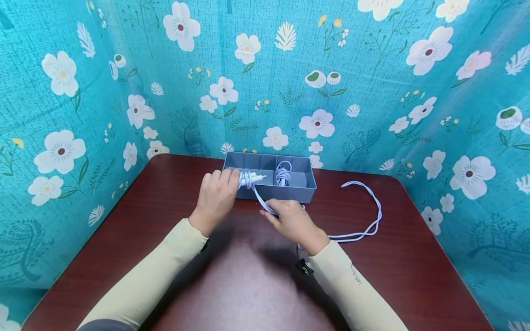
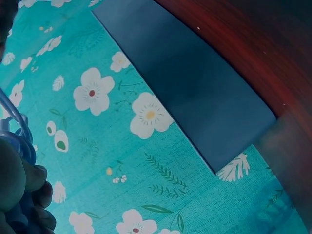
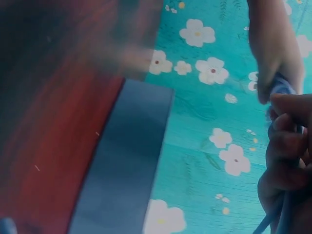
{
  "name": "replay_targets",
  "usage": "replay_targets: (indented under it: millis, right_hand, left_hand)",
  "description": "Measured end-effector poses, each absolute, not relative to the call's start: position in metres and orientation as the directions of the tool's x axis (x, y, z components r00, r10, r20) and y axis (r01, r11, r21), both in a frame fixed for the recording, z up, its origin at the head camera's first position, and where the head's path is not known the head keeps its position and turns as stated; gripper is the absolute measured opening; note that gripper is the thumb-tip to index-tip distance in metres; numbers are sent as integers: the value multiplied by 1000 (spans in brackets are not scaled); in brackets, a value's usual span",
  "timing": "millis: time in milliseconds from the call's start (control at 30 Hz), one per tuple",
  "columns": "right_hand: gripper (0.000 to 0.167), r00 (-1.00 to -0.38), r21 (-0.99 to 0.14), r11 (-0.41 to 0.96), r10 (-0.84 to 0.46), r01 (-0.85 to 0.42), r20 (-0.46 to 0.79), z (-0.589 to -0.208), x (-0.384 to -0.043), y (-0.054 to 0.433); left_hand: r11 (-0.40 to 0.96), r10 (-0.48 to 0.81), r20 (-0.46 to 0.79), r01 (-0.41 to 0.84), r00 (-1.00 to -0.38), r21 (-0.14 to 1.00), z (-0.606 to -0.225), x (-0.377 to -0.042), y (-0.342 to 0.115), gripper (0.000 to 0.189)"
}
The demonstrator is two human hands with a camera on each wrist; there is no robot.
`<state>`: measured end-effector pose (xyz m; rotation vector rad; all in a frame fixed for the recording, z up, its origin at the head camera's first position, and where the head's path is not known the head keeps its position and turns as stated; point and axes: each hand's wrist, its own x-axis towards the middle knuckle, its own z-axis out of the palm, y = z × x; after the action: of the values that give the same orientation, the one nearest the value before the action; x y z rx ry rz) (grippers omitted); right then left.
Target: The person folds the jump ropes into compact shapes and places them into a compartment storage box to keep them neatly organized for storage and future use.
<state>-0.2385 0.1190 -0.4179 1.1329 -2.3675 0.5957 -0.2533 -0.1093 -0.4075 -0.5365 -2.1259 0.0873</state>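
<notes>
- Patterned teal cloth (image 1: 265, 69) spans the head view from ten to two o'clock and runs out of frame; below it, the dark red table (image 1: 256, 285) is cut off at six.
- The left sleeve (image 1: 153, 276) enters from seven o'clock, its upper end out of the picture.
- The left hand (image 1: 218, 197), at the box's eight o'clock, is clamped round the bundled cable; its fingertips are hidden from above, and the left wrist view crops the hand at its edge.
- The bundled cable (image 1: 247, 180), pale lilac, emerges at the hand's two o'clock, with white ends pointing to three; the palm hides the rest. In the head view it overlaps the box's left compartment.
- A cable strand (image 1: 262, 200) slants from the bundle toward five o'clock, into the right hand.
- The grey box (image 1: 296, 194) sits at twelve o'clock on the table, its front left corner hidden by the left hand.
- A coiled cable (image 1: 283, 174) lies right of the divider, its lower part behind the front wall.
- The right hand (image 1: 295, 225), at the box's six o'clock, has its fingers curled round the strand; the right wrist view shows them dark and cropped.
- A loose cable (image 1: 377, 211) arcs at three o'clock; the right forearm hides its near part, so I cannot tell where it joins.
</notes>
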Motion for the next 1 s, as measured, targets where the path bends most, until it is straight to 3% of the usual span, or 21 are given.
replay_targets:
  millis: [433, 800, 1000]
  right_hand:
    - [12, -406, -17, 531, -627, -847, 665, -384, -238, 133]
    - [16, -401, -62, 490, -628, -870, 667, -376, -245, 140]
    - [17, -433, -157, 461, -585, -873, 686, -375, -249, 144]
  left_hand:
    - [852, 500, 698, 436, -513, -290, -419, -246, -95, 30]
    - [799, 560, 670, 533, -488, -280, -417, -240, -90, 34]
    - [757, 616, 640, 569, -459, -321, -417, -237, -91, 36]
